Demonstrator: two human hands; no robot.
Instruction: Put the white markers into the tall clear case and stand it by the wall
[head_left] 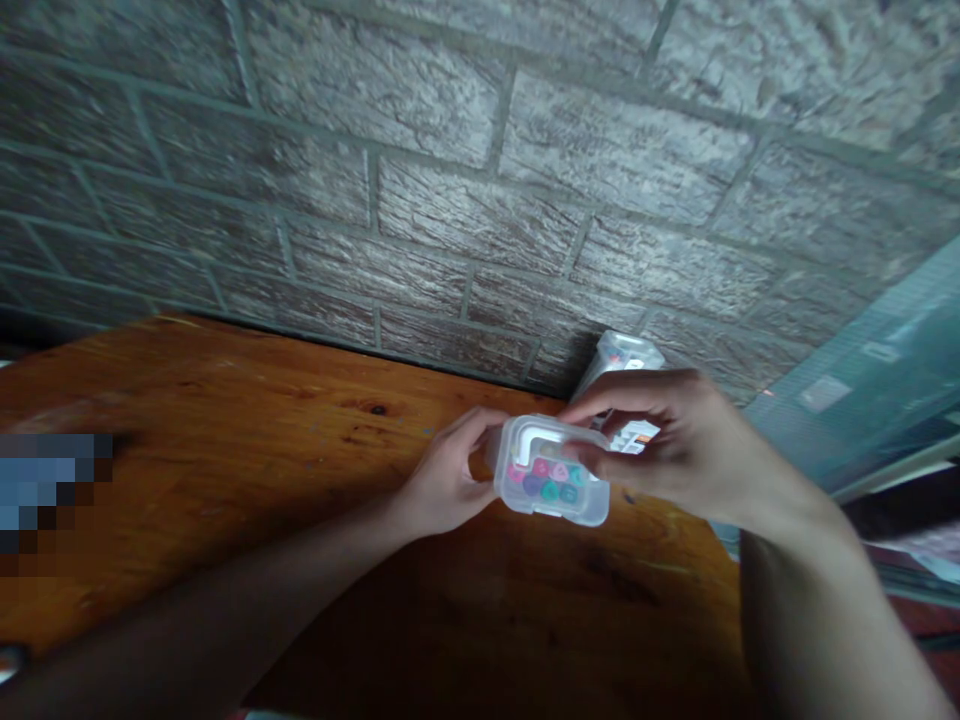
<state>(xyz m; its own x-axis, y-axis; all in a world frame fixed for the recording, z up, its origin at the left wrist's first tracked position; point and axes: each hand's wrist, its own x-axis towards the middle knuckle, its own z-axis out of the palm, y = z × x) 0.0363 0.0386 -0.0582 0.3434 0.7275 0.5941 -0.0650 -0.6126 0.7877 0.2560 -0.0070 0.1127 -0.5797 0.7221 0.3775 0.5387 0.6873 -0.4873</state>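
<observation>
A small clear plastic box (551,505) with rounded corners hangs over the table, tilted so its lid faces me. Through the lid show several round pieces in pink, purple and teal. My left hand (450,480) grips the box from its left side, thumb and fingers around the edge. From the right, my right hand (660,430) pinches at the top right of the lid, fingers and thumb curled. Its fingers partly cover that corner, and I cannot tell whether the lid is loose.
Behind my right hand, a clear container (630,350) stands against the stone-block wall (420,210). The wooden table (300,400) spreads out below. A greenish translucent panel (862,370) rises at the right. A blurred blue patch (37,485) lies at the left edge.
</observation>
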